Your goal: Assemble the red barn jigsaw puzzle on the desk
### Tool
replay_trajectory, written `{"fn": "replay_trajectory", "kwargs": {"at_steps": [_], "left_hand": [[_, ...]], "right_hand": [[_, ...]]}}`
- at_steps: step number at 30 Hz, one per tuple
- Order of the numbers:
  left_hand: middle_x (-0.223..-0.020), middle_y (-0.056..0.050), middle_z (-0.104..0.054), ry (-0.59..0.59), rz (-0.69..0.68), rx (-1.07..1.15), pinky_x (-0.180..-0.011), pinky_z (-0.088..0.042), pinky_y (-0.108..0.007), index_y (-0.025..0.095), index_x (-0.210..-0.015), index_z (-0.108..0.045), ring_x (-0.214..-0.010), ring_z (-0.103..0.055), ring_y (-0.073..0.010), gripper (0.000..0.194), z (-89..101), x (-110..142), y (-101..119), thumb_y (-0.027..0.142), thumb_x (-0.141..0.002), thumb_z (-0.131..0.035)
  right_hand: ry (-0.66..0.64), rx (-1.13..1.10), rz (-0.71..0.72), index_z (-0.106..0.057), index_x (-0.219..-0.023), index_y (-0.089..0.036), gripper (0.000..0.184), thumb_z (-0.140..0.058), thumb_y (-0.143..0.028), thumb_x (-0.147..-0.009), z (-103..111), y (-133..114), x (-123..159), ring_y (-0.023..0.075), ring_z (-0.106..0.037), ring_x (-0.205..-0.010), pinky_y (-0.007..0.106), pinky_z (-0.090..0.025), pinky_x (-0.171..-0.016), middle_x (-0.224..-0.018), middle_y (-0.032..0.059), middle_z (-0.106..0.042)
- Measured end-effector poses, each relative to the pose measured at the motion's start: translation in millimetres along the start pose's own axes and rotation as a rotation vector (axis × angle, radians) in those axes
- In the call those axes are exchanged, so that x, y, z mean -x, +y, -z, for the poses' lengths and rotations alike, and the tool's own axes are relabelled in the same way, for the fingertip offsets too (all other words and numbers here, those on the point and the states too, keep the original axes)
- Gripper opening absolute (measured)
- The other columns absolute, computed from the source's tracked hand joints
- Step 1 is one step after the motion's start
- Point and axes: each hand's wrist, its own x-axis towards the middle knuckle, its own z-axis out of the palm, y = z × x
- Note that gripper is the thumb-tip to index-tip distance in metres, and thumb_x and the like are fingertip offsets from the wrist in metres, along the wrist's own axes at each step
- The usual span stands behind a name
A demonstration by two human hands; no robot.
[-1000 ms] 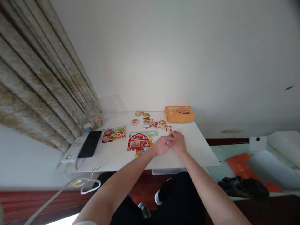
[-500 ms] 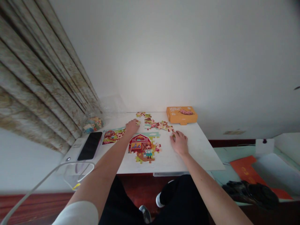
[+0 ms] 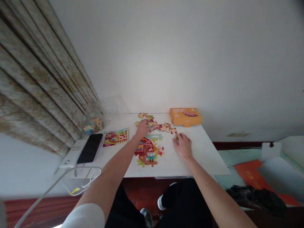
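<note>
A partly built farm jigsaw (image 3: 150, 148) with a red barn lies on the white table (image 3: 204, 152). Loose puzzle pieces (image 3: 163, 126) are scattered behind it. My left hand (image 3: 143, 128) reaches over the jigsaw to the loose pieces at the back, fingers curled onto them; what it grips is hidden. My right hand (image 3: 183, 145) rests palm down on the table to the right of the jigsaw, fingers bent, with a small piece (image 3: 177, 137) at its fingertips.
An orange puzzle box (image 3: 185, 116) sits at the back right. A picture card (image 3: 115, 137), a black phone (image 3: 90, 147) on a white device and a bag of pieces (image 3: 93, 124) lie left. White cable (image 3: 78, 180) hangs off the front left edge. Curtain on the left.
My left hand left my right hand, went to the far left pieces, then shifted right to the pieces behind the barn. My right hand stayed put.
</note>
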Motion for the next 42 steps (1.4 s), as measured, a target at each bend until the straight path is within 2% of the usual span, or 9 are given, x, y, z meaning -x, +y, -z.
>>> {"fn": "replay_trajectory", "kwargs": {"at_steps": [3,5,9,14,21,25,30,35,42], "left_hand": [[-0.130,-0.014,-0.064,-0.066,-0.075,-0.080,-0.109,-0.043,-0.040,0.018,-0.136,-0.057,-0.124,-0.061,-0.0282,0.050,-8.8,2.8,12.1,0.031,-0.090,-0.072],[-0.139,-0.016,-0.061,-0.048,-0.083,-0.141,-0.114,-0.038,-0.042,0.018,-0.137,-0.058,-0.133,-0.055,-0.0303,0.048,-5.7,1.9,7.8,0.035,-0.093,-0.069],[-0.154,-0.020,-0.050,-0.016,0.108,-0.216,-0.119,-0.034,-0.045,0.016,-0.144,-0.052,-0.144,-0.046,-0.0325,0.055,17.4,-8.3,-25.5,0.027,-0.092,-0.065],[-0.138,-0.017,-0.066,-0.194,0.213,-0.134,-0.107,-0.045,-0.033,0.015,-0.142,-0.055,-0.128,-0.062,-0.0269,0.057,44.6,-22.6,-58.7,0.017,-0.086,-0.068],[-0.122,-0.013,-0.072,-0.142,0.255,-0.042,-0.101,-0.050,-0.037,0.019,-0.126,-0.064,-0.115,-0.067,-0.0288,0.054,49.7,-26.0,-57.1,0.013,-0.073,-0.076],[-0.116,-0.009,-0.072,-0.076,0.240,0.091,-0.094,-0.054,-0.031,0.019,-0.121,-0.066,-0.104,-0.070,-0.0226,0.048,49.6,-19.6,-50.4,0.011,-0.074,-0.071],[-0.106,-0.005,-0.074,-0.011,0.227,0.293,-0.081,-0.059,-0.028,0.018,-0.125,-0.067,-0.088,-0.073,-0.0171,0.047,44.9,8.5,-30.3,0.013,-0.078,-0.065],[-0.099,-0.005,-0.076,0.012,0.241,0.720,-0.077,-0.062,-0.031,0.018,-0.114,-0.073,-0.084,-0.072,-0.0174,0.038,30.6,59.8,-2.5,0.022,-0.076,-0.073],[-0.101,-0.006,-0.076,-0.039,0.335,0.849,-0.078,-0.064,-0.030,0.019,-0.113,-0.074,-0.082,-0.072,-0.0152,0.032,-1.1,113.3,27.5,0.019,-0.081,-0.070]], "right_hand": [[-0.002,0.005,0.001,-0.068,-0.121,-0.018,0.033,-0.049,-0.034,-0.100,0.6,-0.4,0.3,0.0295,-0.055,-0.122,0.045,-0.036,-0.104,-0.133,0.0169,-0.063],[-0.005,0.009,0.000,-0.068,-0.122,-0.017,0.033,-0.049,-0.034,-0.100,1.3,-0.9,0.5,0.0293,-0.056,-0.121,0.045,-0.036,-0.104,-0.133,0.0168,-0.063],[-0.006,0.016,-0.002,-0.068,-0.121,-0.017,0.032,-0.049,-0.034,-0.101,1.7,-1.7,0.4,0.0287,-0.057,-0.120,0.045,-0.036,-0.104,-0.133,0.0163,-0.064],[-0.006,0.008,-0.006,-0.068,-0.120,-0.018,0.031,-0.051,-0.033,-0.100,1.1,-2.1,-0.2,0.0297,-0.057,-0.120,0.045,-0.036,-0.103,-0.134,0.0169,-0.064],[-0.004,-0.002,-0.006,-0.068,-0.122,-0.018,0.033,-0.050,-0.034,-0.099,0.1,-0.7,-0.5,0.0307,-0.056,-0.121,0.048,-0.037,-0.104,-0.134,0.0178,-0.063],[-0.002,-0.008,-0.010,-0.068,-0.123,-0.019,0.034,-0.050,-0.035,-0.099,-1.3,0.3,-0.5,0.0309,-0.055,-0.122,0.048,-0.037,-0.104,-0.134,0.0173,-0.063],[0.005,0.000,-0.005,-0.067,-0.123,-0.017,0.035,-0.050,-0.036,-0.100,-1.2,1.4,-0.2,0.0312,-0.054,-0.124,0.047,-0.036,-0.104,-0.135,0.0181,-0.063],[0.038,-0.007,0.035,-0.066,-0.126,-0.016,0.037,-0.050,-0.036,-0.100,0.6,2.7,0.7,0.0308,-0.053,-0.125,0.046,-0.036,-0.104,-0.135,0.0181,-0.062],[0.034,-0.052,0.115,-0.068,-0.119,-0.015,0.032,-0.046,-0.032,-0.102,13.9,-1.5,3.2,0.0298,-0.058,-0.116,0.043,-0.040,-0.099,-0.124,0.0168,-0.068]]}}
